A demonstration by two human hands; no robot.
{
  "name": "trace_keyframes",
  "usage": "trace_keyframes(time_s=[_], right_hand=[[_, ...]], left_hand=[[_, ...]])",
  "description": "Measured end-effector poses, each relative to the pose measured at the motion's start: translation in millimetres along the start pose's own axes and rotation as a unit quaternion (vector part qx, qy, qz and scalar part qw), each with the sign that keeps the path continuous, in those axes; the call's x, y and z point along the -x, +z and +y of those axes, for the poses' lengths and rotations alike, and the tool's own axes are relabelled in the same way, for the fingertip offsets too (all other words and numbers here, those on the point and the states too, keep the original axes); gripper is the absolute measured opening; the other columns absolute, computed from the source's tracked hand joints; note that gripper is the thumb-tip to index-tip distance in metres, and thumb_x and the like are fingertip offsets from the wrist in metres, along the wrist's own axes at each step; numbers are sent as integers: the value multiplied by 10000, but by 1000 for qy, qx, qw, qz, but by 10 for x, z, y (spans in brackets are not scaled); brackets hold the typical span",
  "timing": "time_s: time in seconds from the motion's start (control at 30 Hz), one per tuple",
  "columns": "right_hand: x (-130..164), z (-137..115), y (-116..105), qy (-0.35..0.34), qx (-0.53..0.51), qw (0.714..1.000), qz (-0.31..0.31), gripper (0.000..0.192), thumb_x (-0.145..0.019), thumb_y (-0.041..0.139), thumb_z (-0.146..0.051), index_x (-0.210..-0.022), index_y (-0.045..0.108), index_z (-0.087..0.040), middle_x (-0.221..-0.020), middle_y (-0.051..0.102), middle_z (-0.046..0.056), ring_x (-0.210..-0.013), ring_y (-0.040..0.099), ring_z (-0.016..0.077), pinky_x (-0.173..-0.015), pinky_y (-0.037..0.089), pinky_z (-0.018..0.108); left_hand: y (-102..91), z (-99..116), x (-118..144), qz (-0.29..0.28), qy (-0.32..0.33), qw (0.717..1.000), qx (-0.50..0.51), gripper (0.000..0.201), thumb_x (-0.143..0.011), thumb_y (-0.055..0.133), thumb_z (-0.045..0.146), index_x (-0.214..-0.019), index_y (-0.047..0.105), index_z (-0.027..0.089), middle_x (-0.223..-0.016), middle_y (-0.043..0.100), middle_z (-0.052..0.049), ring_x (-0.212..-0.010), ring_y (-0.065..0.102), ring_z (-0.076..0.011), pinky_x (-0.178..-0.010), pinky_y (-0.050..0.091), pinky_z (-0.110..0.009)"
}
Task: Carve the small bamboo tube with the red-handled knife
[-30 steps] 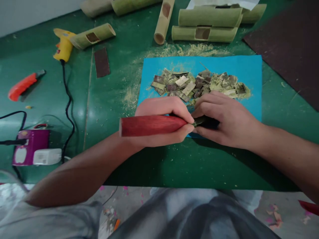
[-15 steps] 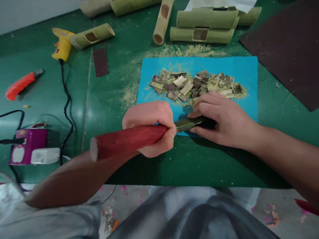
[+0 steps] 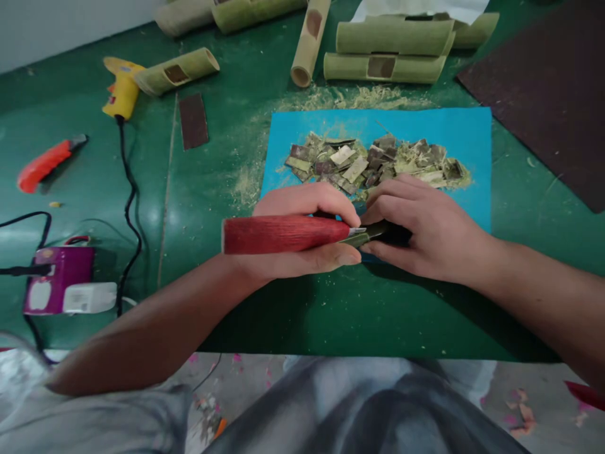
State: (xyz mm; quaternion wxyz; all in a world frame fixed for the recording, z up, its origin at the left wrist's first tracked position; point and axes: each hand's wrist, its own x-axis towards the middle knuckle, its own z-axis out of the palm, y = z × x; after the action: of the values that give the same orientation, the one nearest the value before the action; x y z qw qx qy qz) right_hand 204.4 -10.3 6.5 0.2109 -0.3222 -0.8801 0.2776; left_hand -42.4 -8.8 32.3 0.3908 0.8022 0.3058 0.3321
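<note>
My left hand (image 3: pixel 302 205) is closed around the thick red wooden handle of a carving tool (image 3: pixel 283 234). A short bit of its metal shank shows past the handle; the rest of the tip is hidden by my right hand. My right hand (image 3: pixel 425 227) pinches a small green bamboo strip (image 3: pixel 358 240), dark and shadowed toward the palm. Between my hands, the tool's metal end lies right beside the strip; whether they touch I cannot tell. Just beyond them, a pile of bamboo and dark chips (image 3: pixel 345 161) lies on a blue sheet (image 3: pixel 378 120).
Cut bamboo tubes (image 3: pixel 392 38) lie along the back of the green table (image 3: pixel 227 157). At left are a yellow hot glue gun (image 3: pixel 123 88), a red utility knife (image 3: pixel 45 167), a purple power adapter (image 3: pixel 59 277) and cords. A dark brown sheet (image 3: pixel 548 94) covers the right side.
My left hand has opened out from a tight fist and shifted slightly right. The red handle has swung level, its butt moving right and up, exposing the metal shank. My right hand stays put.
</note>
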Motion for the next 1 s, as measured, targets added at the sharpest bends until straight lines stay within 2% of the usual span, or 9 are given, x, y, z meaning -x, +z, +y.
trace_keyframes(time_s=[0.13,0.43,0.6,0.77,1.0], right_hand=[[2,-3,1,0,-3,1000,3,109,-950,640,-351,-958,638,-242,-1011,694,91,-949,614,280,-798,441,415],[-3,-3,-6,-6,-5,1000,-1,102,-952,622,-341,-966,640,-242,-1000,692,93,-951,622,285,-810,446,424],[-10,-12,-5,6,-12,1000,5,72,-923,648,-322,-933,628,-253,-992,687,92,-947,624,297,-814,453,431],[-11,-15,5,1,-3,1000,12,70,-931,623,-308,-937,639,-240,-968,674,94,-915,614,285,-803,451,422],[6,8,14,-2,4,1000,12,101,-937,640,-336,-962,646,-238,-995,681,90,-934,612,276,-810,455,421]], left_hand=[[-6,-12,-8,-16,-8,1000,4,393,-882,744,651,-974,758,269,-937,820,-51,-848,774,-220,-778,600,-356],[11,-22,-23,-21,0,1000,15,313,-895,759,590,-926,771,278,-919,830,-46,-833,780,-214,-773,617,-344],[13,-37,-55,-38,39,998,-3,233,-889,791,513,-942,801,286,-953,826,-51,-816,760,-186,-776,620,-313],[23,-24,-67,-24,48,999,2,80,-911,769,366,-918,790,288,-933,819,-38,-792,758,-174,-762,621,-299],[55,36,-58,-5,33,999,-18,100,-905,724,370,-839,756,302,-804,808,-17,-690,731,-180,-660,609,-317]])
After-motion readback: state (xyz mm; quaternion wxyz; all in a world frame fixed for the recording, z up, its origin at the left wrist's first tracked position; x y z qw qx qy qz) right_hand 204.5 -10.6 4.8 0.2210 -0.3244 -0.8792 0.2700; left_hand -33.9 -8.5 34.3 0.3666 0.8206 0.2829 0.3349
